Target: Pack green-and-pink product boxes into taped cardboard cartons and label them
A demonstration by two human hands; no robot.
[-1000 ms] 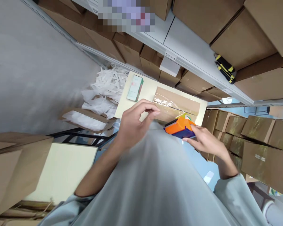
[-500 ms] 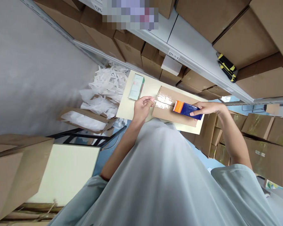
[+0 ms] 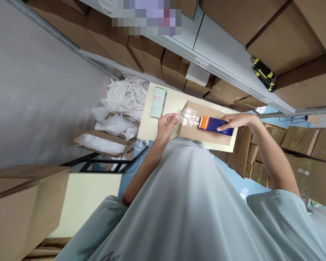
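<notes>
A brown cardboard box (image 3: 206, 136) lies on the pale yellow tabletop (image 3: 163, 127) in front of me. My right hand (image 3: 229, 123) is wrapped round a blue and orange tape dispenser (image 3: 213, 125), whose toothed end points left over the box. Clear shiny packing tape (image 3: 189, 119) stretches from that end across the box top toward the left. At the box's left edge my left hand (image 3: 167, 125) pinches the tape's end between thumb and finger. A small green and white carton (image 3: 158, 102) rests on the tabletop beyond my left hand.
Shelving with several cardboard boxes (image 3: 176, 67) runs along the back; black and yellow pliers-like tools (image 3: 263, 73) lie on it. White paper scraps (image 3: 125, 96) are piled at left. Stacked boxes (image 3: 301, 145) stand at right, and a large box (image 3: 27, 203) is at lower left.
Both hands keep their grips, and the dispenser sits a little more level over the box. The whole view has shifted slightly; the box and carton remain in place on the tabletop.
</notes>
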